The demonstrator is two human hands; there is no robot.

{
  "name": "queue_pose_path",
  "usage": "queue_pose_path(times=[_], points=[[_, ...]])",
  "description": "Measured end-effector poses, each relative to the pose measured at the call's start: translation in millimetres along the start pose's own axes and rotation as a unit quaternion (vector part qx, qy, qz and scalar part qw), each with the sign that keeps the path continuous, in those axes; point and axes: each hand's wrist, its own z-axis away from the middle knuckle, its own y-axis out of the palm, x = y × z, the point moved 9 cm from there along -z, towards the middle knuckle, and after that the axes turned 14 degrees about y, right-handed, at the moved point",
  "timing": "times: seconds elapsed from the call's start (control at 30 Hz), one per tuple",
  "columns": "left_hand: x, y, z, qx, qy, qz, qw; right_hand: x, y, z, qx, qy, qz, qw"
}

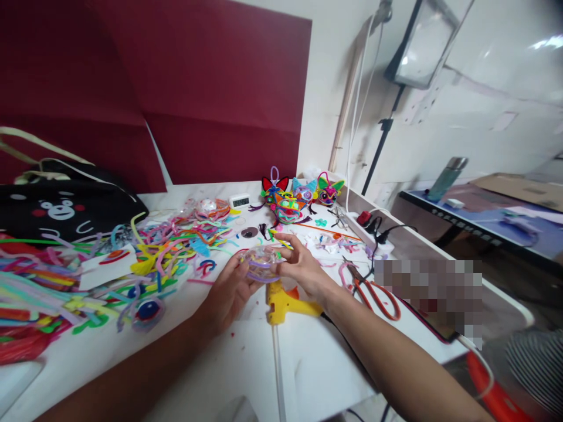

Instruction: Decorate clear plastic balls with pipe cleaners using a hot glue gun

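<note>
Both my hands hold a clear round plastic piece with a purple band around it (259,271) above the table. My left hand (229,293) grips its left side, thumb in front. My right hand (303,271) pinches its right side between thumb and fingers, with a bit of green near the fingertips. Just below lies a yellow glue gun (281,305), partly hidden by my right hand and forearm, with a pale glue stick (277,363) extending towards me. Right of my right hand are cutting pliers with orange-red handles (378,296).
Colourful pipe cleaners (48,287) cover the left, beside a black bag (65,205). Several bright animal-face ornaments (288,208) stand at the back near a small digital clock (240,201). A power strip (369,231) with cables lines the right edge, near a partly pixelated dark device (428,313).
</note>
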Motion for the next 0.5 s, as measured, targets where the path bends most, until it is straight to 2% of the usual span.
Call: queue_pose_path(times=[0.5], points=[[6, -12.9, -3, -0.036, -0.009, 0.015, 0.999, -6, 3, 2, -0.005, 0.028, -0.029, 0.999]])
